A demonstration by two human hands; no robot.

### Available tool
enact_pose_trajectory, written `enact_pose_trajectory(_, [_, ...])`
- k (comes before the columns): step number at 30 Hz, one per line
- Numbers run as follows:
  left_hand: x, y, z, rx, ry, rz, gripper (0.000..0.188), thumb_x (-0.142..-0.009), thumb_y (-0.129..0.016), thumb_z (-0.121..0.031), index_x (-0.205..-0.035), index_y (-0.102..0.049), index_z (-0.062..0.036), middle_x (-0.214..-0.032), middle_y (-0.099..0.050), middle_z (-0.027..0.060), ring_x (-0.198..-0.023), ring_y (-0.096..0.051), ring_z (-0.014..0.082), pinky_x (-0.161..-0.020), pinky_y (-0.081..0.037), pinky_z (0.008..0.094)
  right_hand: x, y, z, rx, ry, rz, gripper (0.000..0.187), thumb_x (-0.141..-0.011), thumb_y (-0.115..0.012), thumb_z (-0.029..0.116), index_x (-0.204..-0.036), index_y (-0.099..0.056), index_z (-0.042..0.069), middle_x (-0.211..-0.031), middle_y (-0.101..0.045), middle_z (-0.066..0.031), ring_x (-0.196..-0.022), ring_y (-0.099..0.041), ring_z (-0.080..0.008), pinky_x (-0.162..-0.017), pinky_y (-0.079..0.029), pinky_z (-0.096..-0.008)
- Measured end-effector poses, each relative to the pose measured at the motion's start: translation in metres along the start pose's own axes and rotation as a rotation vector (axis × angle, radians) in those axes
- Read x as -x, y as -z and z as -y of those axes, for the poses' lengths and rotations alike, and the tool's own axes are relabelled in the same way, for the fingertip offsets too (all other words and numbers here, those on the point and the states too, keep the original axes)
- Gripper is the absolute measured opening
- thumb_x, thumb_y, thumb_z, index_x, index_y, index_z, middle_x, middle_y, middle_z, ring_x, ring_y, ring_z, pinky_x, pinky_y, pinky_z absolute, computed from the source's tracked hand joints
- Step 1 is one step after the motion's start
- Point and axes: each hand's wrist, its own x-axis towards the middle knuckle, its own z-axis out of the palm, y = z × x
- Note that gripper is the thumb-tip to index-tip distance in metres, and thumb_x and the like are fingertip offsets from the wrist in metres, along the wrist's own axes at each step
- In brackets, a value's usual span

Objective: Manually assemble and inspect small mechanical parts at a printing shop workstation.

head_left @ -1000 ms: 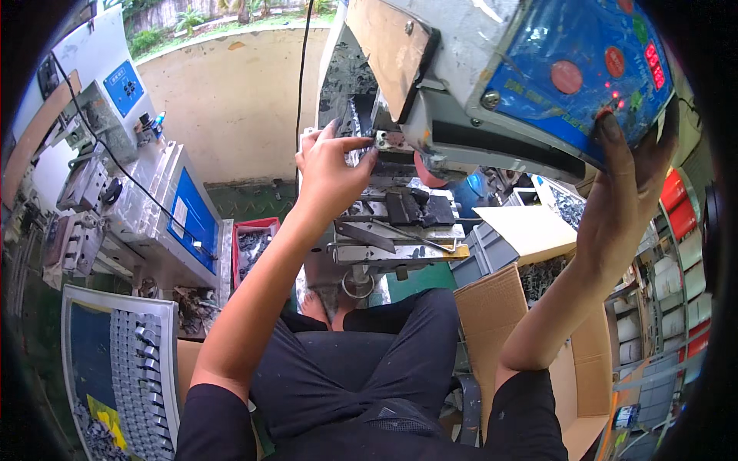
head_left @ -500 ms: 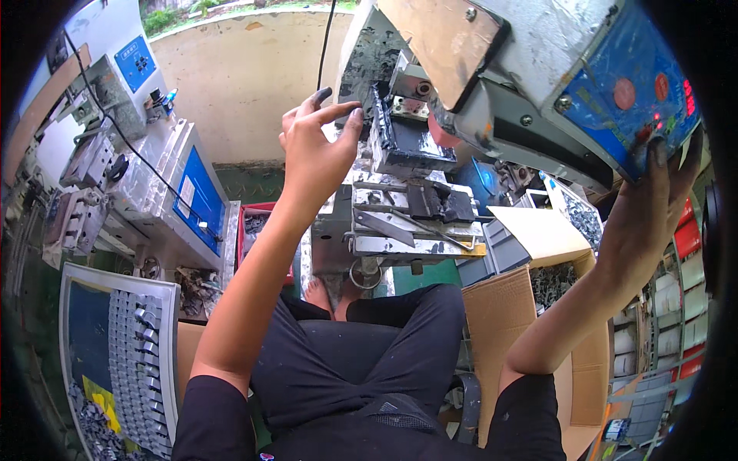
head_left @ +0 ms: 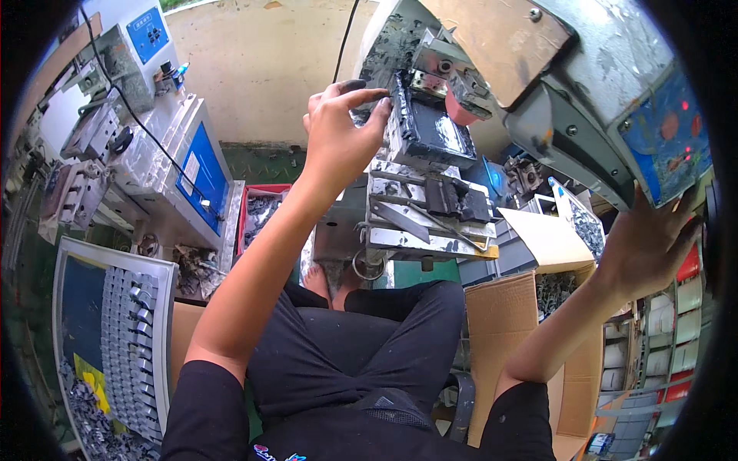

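Black-smeared rectangular metal tray (head_left: pixel 437 132), far centre: likely heavy, stiff, slippery, best held by its sides; left hand (head_left: pixel 346 127) narrowly parted beside it, right hand (head_left: pixel 644 250) spread.

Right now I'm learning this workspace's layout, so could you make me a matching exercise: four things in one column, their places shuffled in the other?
Things
1. left hand
2. right hand
3. cardboard box
4. red bin

Places
A. right of the legs, flaps open
B. near the left edge of a black tray
C. left of the legs
D. near the lower edge of a blue panel

Pairs: 1-B, 2-D, 3-A, 4-C
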Motion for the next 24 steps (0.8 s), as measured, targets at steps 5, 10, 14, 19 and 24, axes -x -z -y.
enact_pose_trajectory(5, [-0.005, 0.004, 0.012, -0.032, 0.01, -0.027, 0.027, -0.09, -0.067, -0.028, -0.11, -0.077, -0.0133, -0.117, -0.067, 0.0166, -0.118, -0.055, 0.0332, -0.103, -0.042, 0.0423, 0.042, 0.057, -0.048, 0.724, 0.241, -0.972, 0.041, -0.104, -0.044, 0.028, -0.137, -0.051, 0.004, -0.131, -0.06, -0.0156, -0.122, -0.056, -0.0293, -0.108, -0.041, -0.0473])
enact_pose_trajectory(10, [-0.032, -0.025, 0.024, -0.079, 0.027, 0.045, 0.031, -0.089, -0.064, -0.037, -0.11, -0.077, -0.019, -0.117, -0.065, 0.0184, -0.116, -0.057, 0.0359, -0.101, -0.042, 0.0455, 0.09, 0.149, -0.094, 0.836, -0.208, -1.059, 0.025, -0.103, -0.046, 0.021, -0.114, -0.062, 0.006, -0.104, -0.068, -0.0055, -0.088, -0.064, -0.0158, -0.076, -0.05, -0.0318])
enact_pose_trajectory(14, [-0.051, -0.042, 0.026, -0.169, 0.032, 0.097, 0.031, -0.087, -0.063, -0.04, -0.111, -0.077, -0.0252, -0.12, -0.062, 0.0177, -0.121, -0.052, 0.0358, -0.106, -0.037, 0.0482, 0.087, 0.172, -0.133, 0.947, -0.334, -0.955, 0.022, -0.103, -0.053, 0.02, -0.109, -0.066, 0.004, -0.095, -0.069, -0.0031, -0.082, -0.063, -0.0107, -0.069, -0.048, -0.0262])
enact_pose_trajectory(19, [-0.068, -0.058, 0.028, -0.268, 0.07, 0.183, 0.033, -0.085, -0.061, -0.04, -0.111, -0.077, -0.0282, -0.119, -0.06, 0.0179, -0.123, -0.048, 0.0372, -0.107, -0.034, 0.0484, 0.045, 0.15, -0.155, 0.96, -0.631, -0.71, 0.022, -0.103, -0.052, 0.019, -0.108, -0.065, 0.003, -0.091, -0.064, -0.001, -0.074, -0.056, -0.0094, -0.067, -0.045, -0.025])
enact_pose_trajectory(24, [-0.069, -0.068, 0.021, -0.301, 0.082, 0.223, 0.035, -0.083, -0.059, -0.039, -0.11, -0.077, -0.0272, -0.121, -0.058, 0.0194, -0.124, -0.046, 0.0379, -0.108, -0.034, 0.0477, 0.043, 0.182, -0.172, 1.174, -0.663, -0.439, 0.017, -0.1, -0.047, 0.007, -0.096, -0.063, 0.002, -0.075, -0.05, 0.0007, -0.068, -0.044, -0.009, -0.063, -0.039, -0.0265])
